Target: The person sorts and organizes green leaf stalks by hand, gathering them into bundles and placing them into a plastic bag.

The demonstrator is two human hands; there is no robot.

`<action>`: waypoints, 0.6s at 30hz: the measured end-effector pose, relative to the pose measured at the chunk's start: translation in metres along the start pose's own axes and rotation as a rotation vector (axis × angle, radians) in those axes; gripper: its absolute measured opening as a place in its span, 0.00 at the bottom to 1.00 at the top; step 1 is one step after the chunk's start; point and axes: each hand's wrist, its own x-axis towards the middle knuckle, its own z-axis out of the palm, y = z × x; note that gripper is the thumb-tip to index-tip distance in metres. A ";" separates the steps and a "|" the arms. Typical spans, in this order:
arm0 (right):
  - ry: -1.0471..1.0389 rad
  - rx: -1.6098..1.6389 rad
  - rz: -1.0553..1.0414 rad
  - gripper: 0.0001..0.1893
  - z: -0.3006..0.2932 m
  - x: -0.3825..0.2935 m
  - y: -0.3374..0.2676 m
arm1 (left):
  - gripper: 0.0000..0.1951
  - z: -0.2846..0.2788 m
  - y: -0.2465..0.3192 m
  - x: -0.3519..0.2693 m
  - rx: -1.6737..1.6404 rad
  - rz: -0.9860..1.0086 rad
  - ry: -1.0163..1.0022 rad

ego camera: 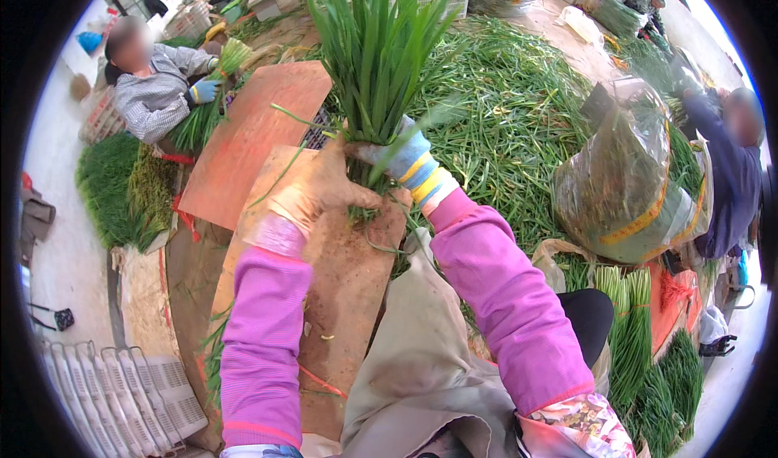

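An upright bunch of long, flat green leaves [380,63], resembling garlic chives, rises in front of me with its tips pointing away. My right hand [410,157], in a blue glove with a yellow-striped cuff, grips the bunch at its narrow part. Against its left side, my left hand [328,181], in a thin tan glove, closes around the lower end with the thumb across the front. Its fingers are partly hidden behind the stalks, and the hand is a little blurred. Beneath both hands lies a soil-marked wooden board [340,288]. A loose leaf [279,175] hangs by my left hand.
A large heap of loose greens [498,117] spreads to the right of the board. Beyond it, a stuffed clear plastic sack [620,184] stands beside a co-worker [729,172]. Tied stalks [629,330] lie lower right. At left, another person [152,87] holds greens behind a reddish board [261,142].
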 end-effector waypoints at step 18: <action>0.195 -0.443 0.343 0.26 -0.111 -0.077 -0.080 | 0.17 0.116 0.138 0.080 -0.348 0.107 0.303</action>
